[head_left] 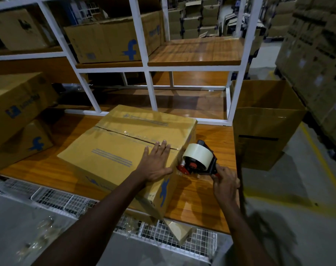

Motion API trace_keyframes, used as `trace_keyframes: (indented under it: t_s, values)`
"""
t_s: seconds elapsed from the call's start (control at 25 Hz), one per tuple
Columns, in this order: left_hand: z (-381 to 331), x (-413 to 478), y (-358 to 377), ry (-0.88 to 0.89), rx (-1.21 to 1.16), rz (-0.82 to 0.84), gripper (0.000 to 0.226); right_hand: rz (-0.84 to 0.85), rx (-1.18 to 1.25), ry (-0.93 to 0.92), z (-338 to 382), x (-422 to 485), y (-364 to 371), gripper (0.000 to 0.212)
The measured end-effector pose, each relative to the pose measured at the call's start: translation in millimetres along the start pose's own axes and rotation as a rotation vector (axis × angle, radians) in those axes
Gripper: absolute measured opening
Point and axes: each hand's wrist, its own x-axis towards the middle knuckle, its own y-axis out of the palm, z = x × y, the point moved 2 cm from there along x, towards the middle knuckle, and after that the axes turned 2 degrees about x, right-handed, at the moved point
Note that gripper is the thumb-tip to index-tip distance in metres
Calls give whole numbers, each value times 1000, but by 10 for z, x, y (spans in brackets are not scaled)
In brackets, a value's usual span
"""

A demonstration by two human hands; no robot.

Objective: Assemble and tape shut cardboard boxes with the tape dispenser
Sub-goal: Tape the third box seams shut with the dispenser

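Head view (only view).

Task thing: brown cardboard box (124, 150) with blue printed logo and stripes, lying skewed on the orange-brown wooden table (211, 198), one corner hanging past the near edge. Top flaps closed; centre seam (136, 138) runs from far left to near right. A glossy strip shows along part of the seam, most likely tape, but the dim light makes its extent uncertain.

Left hand (157, 162): palm down, fingers straight and close together, pressed flat on the box top at the near-right end of the seam, fingertips reaching the seam line.

Right hand (223, 181): fingers curled round the handle of the red-and-black hand-held tape dispenser (198, 160), which carries a pale roll of tape. The dispenser's head sits against the box's right side wall, just below the top edge, in line with the seam end.

Surroundings: white metal shelf frame (149, 89) behind the table with more cartons on it; stacked printed boxes (15, 112) at left; open empty brown carton (265, 131) standing just beside the table at right; white wire mesh tray (67, 202) below the near edge.

Judgement, step in hand: taping the top seam, at the overhang onto the side wall. Cannot tell whether this is the strip's anchor point or its finish.

Next move calls for: left palm holding the flaps down and the box steady; dispenser kept pressed to the cardboard and aligned with the seam; if finishing, a tilt onto the blade to sever, then a rub-down of the tail
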Motion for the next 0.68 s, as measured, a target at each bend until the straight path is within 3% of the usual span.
trace_keyframes:
  t_s: [0.08,0.2,0.4,0.52,0.68]
  values:
    - [28,14,13,-7,-12,0,96,41,-29,68,119,-44,35,40]
    - [89,1,31,-40,-14,10,92,128,-85,324,246,-177,118,28]
    - [-8,43,-98,9,88,-58,77,-84,21,295,27,-275,29,35]
    - [-282,178,-189,-118,204,-25,73,-181,-3,379,-24,-104,-135,36]
    - [-542,214,-123,-206,353,7,75,-227,-47,321,-41,75,-389,35]
